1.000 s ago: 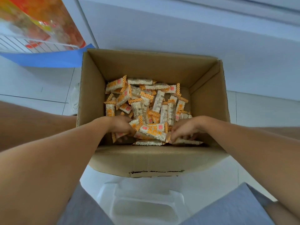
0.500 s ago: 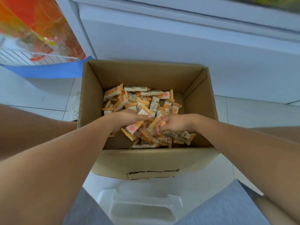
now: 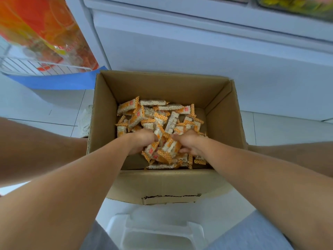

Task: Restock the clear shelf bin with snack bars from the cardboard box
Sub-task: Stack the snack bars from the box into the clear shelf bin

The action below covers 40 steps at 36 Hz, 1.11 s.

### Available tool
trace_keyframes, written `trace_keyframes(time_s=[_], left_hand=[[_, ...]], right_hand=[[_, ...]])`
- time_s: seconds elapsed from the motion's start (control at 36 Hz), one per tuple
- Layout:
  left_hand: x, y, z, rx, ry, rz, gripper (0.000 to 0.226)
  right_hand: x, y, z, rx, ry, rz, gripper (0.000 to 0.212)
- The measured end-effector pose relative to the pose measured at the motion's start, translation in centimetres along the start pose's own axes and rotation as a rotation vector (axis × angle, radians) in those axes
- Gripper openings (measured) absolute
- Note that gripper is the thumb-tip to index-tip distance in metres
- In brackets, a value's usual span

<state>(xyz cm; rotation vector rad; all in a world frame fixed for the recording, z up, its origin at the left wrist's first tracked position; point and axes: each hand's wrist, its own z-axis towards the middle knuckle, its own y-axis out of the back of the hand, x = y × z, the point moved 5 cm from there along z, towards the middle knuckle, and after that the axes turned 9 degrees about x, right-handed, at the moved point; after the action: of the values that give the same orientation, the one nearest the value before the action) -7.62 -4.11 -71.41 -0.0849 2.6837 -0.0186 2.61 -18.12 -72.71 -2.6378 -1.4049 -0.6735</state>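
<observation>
- Fingers of both hands are curled around one shared heap of snack bars [image 3: 163,148]: my left hand [image 3: 142,141] cups it from one side, my right hand [image 3: 189,143] from the other, and the bars are pressed between the two palms.
- I judge this to be the scooping step, with the handful gathered low inside the cardboard box [image 3: 162,184], near its closer wall.
- Next I would need to lift the heap clear of the box rim while squeezing inward, since loose wrappers at the bottom of the bunch could slip out.
- Inside the box, a jumbled layer of orange-and-white wrapped bars covers most of the floor, with bare cardboard showing along the right side.
- Below the box, between my knees, sits a white plastic bin [image 3: 158,231]; I cannot tell whether this is the shelf bin to fill, and I see no bars in it.
</observation>
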Motion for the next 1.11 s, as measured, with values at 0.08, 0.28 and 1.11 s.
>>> trace_keyframes(time_s=[0.08, 0.28, 1.11], left_hand=[[1.7, 0.5, 2.5, 0.053, 0.048, -0.038, 0.071], [-0.2, -0.8, -0.4, 0.159, 0.046, -0.268, 0.013], [-30.6, 3.9, -29.8, 0.052, -0.854, 0.444, 0.073]], right_hand=[[0.0, -0.7, 0.9, -0.089, 0.018, 0.040, 0.088], [1.3, -0.8, 1.3, 0.004, 0.011, 0.076, 0.112], [27.5, 11.4, -33.1, 0.221, 1.183, -0.345, 0.078]])
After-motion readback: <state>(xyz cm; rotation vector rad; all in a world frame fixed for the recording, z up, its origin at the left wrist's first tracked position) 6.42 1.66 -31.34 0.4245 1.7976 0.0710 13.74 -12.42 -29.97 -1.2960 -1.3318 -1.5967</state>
